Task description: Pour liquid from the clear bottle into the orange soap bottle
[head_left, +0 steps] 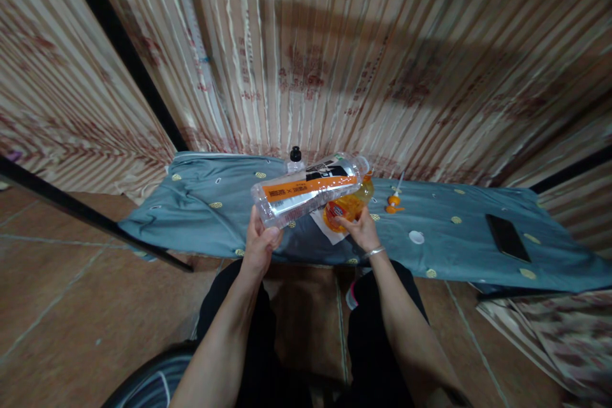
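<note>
My left hand (261, 243) grips the base of a large clear plastic bottle (310, 188) with an orange and silver label. The bottle is tilted, its mouth end to the right over the top of a smaller bottle of orange liquid (345, 209). Around that bottle's lower right side, my right hand (362, 229) is closed. Whether the two bottle mouths touch, I cannot tell. Under the orange bottle lies a white paper (329, 229). An orange pump top (394, 201) with a thin tube rests to the right. Behind the clear bottle stands a black-capped bottle (295, 156), partly hidden.
A blue-green cloth (444, 255) with yellow prints covers the low bench. On it, a white round piece (416, 238) and a black phone (507, 238) lie to the right. Dark metal poles (129, 44) and a patterned curtain (306, 76) stand behind and at the sides.
</note>
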Available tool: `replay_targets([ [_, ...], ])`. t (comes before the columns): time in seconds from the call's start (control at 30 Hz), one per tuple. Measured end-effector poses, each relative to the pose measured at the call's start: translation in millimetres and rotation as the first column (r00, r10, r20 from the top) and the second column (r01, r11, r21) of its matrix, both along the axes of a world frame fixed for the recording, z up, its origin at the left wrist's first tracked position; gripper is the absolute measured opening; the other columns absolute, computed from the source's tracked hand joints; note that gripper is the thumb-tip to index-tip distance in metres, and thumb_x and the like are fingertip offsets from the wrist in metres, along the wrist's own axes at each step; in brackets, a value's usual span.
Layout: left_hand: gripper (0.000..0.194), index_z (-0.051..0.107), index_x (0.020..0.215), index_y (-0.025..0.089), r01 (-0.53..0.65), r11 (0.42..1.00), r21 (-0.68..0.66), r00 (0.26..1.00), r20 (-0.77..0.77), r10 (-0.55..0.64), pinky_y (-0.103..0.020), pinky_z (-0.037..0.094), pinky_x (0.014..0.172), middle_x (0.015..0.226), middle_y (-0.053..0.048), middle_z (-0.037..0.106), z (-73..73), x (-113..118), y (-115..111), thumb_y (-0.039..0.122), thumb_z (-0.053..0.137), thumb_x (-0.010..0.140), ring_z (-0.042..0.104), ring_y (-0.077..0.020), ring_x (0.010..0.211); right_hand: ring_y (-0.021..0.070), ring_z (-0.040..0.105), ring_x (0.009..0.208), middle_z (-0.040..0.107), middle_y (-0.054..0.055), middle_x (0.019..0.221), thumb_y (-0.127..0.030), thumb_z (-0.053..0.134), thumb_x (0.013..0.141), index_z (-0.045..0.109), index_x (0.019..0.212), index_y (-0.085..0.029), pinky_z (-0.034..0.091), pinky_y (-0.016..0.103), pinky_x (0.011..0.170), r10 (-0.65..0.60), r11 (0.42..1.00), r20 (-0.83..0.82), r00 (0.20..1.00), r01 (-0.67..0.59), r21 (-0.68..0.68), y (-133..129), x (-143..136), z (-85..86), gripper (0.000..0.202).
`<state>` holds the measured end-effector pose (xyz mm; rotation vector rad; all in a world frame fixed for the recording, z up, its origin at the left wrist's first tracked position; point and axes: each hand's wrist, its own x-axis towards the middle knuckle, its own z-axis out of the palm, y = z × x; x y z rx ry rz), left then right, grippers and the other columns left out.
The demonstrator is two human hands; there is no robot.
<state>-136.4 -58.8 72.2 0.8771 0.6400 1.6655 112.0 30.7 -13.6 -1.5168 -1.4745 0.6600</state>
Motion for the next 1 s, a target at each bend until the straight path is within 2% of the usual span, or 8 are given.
replay_targets([
  [0.37, 0.048, 0.05, 0.089, 0.02, 0.004, 1.0, 0.003, 1.0, 0.005, -0.004, -0.017, 0.015, 0.035, 0.051, 0.009, 0.041, -1.0, -0.3, 0.6, 0.041, 0.081, 0.06, 0.024, -0.0027, 0.036, 0.0286, 0.068, 0.098, 0.07, 0.01, 0.109, -0.05, 0.08, 0.059, 0.048, 0.118, -0.021, 0.054, 0.045, 0.088, 0.037, 0.998, -0.07, 0.997, -0.034, 0.044, 1.6, 1.5, -5.9, 0.073],
  [0.63, 0.047, 0.051, 0.09, 0.02, 0.01, 1.0, 0.013, 1.0, 0.004, -0.01, -0.016, 0.014, 0.035, 0.048, 0.01, 0.04, -0.7, 0.1, 1.0, 0.041, 0.08, 0.061, 0.022, -0.0027, 0.035, 0.0305, 0.068, 0.097, 0.069, 0.012, 0.109, -0.053, 0.079, 0.058, 0.048, 0.117, -0.019, 0.053, 0.047, 0.087, -0.002, 1.0, -0.028, 1.0, 0.002, -0.019, 0.4, 0.1, -0.4, 0.074],
  [1.0, 0.047, 0.051, 0.089, 0.02, 0.007, 1.0, 0.004, 1.0, 0.006, -0.007, -0.016, 0.014, 0.036, 0.048, 0.01, 0.04, -1.2, 0.0, 0.9, 0.042, 0.081, 0.061, 0.022, -0.0029, 0.036, 0.0286, 0.068, 0.098, 0.069, 0.011, 0.11, -0.052, 0.08, 0.058, 0.049, 0.116, -0.021, 0.054, 0.045, 0.088, 0.021, 1.0, -0.056, 0.998, -0.02, 0.018, 2.1, 1.1, -4.3, 0.073],
])
